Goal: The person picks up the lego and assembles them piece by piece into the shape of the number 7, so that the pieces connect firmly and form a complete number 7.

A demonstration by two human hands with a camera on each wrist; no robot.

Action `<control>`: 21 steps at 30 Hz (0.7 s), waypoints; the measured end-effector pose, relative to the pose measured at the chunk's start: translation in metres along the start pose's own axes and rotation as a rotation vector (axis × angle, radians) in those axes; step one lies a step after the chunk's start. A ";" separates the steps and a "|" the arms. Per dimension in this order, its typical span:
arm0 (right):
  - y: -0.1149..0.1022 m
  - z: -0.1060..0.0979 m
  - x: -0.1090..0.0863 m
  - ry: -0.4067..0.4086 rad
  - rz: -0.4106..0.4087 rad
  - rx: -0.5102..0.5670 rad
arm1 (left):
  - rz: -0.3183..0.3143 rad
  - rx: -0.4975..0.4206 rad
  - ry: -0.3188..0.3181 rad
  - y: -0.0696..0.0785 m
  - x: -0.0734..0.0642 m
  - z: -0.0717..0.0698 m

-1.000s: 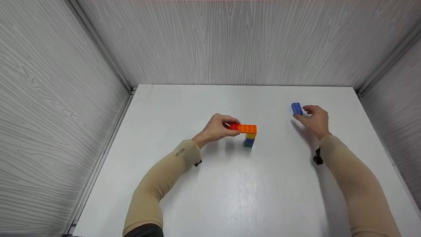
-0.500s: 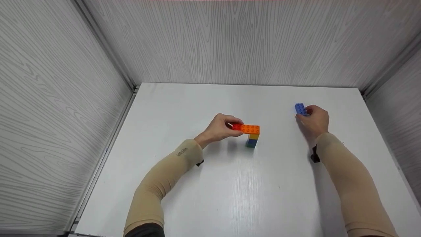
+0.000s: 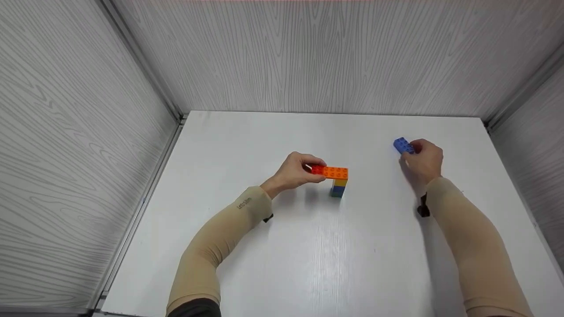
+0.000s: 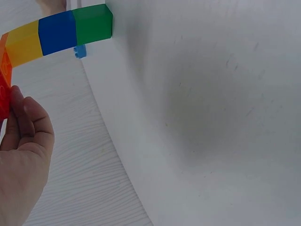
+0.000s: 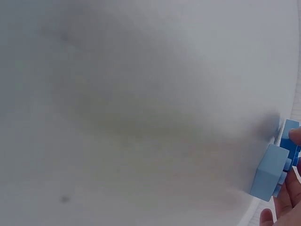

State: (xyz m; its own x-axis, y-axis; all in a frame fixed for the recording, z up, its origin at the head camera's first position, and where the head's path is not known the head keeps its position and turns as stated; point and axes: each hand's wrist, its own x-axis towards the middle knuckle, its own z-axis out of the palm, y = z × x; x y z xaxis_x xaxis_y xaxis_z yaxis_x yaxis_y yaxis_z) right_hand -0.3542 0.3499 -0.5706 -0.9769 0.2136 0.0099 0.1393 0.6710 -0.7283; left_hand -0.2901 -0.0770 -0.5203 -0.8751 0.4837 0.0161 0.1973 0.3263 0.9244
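My left hand (image 3: 295, 171) pinches a red toy brick (image 3: 317, 170) between thumb and fingers. That brick adjoins an orange brick (image 3: 335, 172), which juts sideways from the top of a small column. Below the orange come a yellow brick (image 4: 23, 43), a blue brick (image 4: 57, 33) and a green brick (image 4: 93, 24) standing on the table. Farther back, my right hand (image 3: 425, 159) pinches the near end of a loose blue brick (image 3: 403, 145). In the right wrist view a pale blue face (image 5: 270, 174) and a darker blue part (image 5: 289, 134) show; I cannot tell whether they are two bricks.
The white tabletop (image 3: 308, 255) runs back to a grey wood-grain wall (image 3: 282, 57). Similar panels close the left side (image 3: 66, 154) and the right side (image 3: 537, 119). Shadows fall beneath both arms.
My right hand's fingers have closed in on the loose blue brick, which has turned slightly. The left hand keeps its hold on the red brick. The head view shifted a little.
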 end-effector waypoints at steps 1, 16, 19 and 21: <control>0.004 0.000 0.003 0.003 -0.003 0.007 | 0.004 0.000 -0.001 0.000 0.000 0.000; -0.012 -0.007 -0.013 0.014 -0.107 0.056 | -0.016 -0.005 -0.004 0.001 0.003 0.002; -0.020 -0.006 -0.019 0.008 -0.138 0.057 | -0.026 -0.017 0.000 0.002 0.003 0.002; -0.025 -0.005 -0.023 0.002 -0.147 0.075 | -0.032 -0.023 0.001 0.002 0.004 0.001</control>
State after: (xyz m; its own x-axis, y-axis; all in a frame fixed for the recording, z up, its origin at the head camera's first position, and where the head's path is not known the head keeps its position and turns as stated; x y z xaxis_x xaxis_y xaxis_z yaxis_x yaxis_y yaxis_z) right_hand -0.3340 0.3318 -0.5492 -0.9855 0.1185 0.1218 -0.0178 0.6404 -0.7678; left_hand -0.2922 -0.0736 -0.5190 -0.8813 0.4724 -0.0131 0.1589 0.3225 0.9331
